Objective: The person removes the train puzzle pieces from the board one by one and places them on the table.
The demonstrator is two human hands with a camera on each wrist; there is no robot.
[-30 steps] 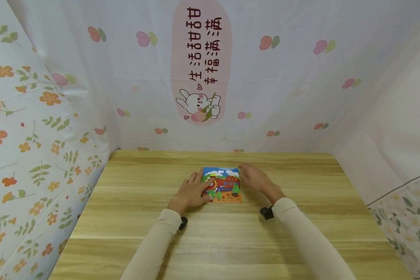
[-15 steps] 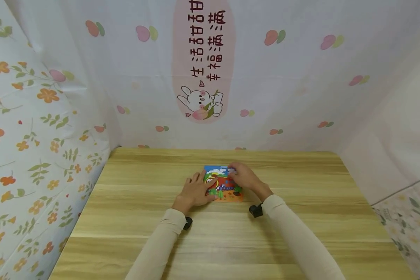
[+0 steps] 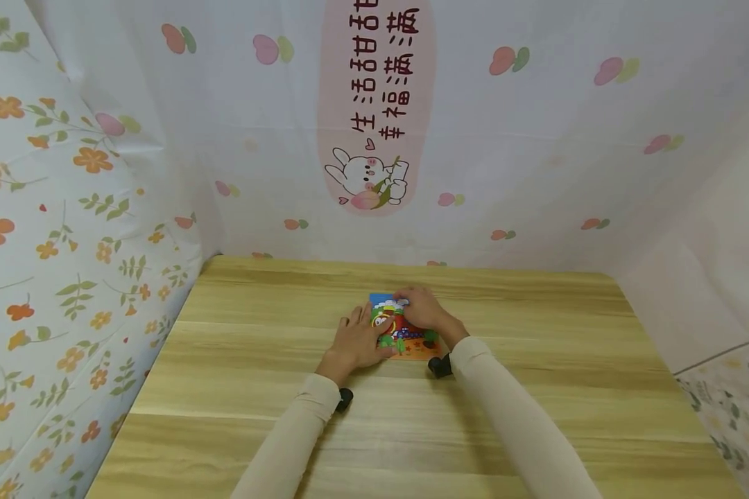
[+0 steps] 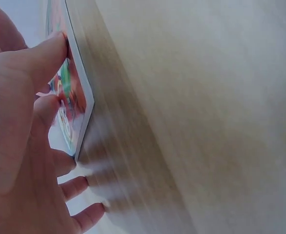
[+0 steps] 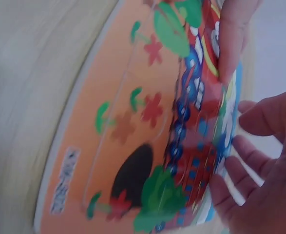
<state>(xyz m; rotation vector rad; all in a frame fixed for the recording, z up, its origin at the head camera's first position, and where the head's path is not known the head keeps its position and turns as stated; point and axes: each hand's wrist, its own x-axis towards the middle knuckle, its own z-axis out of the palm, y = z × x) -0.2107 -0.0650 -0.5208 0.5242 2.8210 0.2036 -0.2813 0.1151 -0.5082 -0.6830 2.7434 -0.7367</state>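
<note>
Head view has the picture board [image 3: 406, 344] lying flat on the wooden table [image 3: 374, 436], past the middle toward the patterned cloth [image 3: 274, 145] and directly before the person. From where I stand, that spot looks chosen so both arms can meet over it comfortably.

The left hand [image 3: 357, 341] lies across the board's left side. Its grip is apart rather than clamped: thumb and forefinger touch the printed face, while the other fingers spread beyond the edge, near the tabletop. I take that as a way of stopping the board from sliding. The right hand [image 3: 421, 308] arches over the upper right part, fingertips among the white clouds; in the right wrist view they sit along that far side. Whether this grip closes on anything I cannot tell, since the hand hides what is beneath; the light touch suggests careful finger work.

As for direction, the picture faces its viewer: orange ground with red flowers [image 5: 152, 110] nearest the person, blue sky farthest away. The red train [image 5: 201, 109] runs left to right, its round face pointing left, toward the left hand. Its line gives the picture's long axis; the board itself looks nearly square, so I can't settle which side is longer.
</note>
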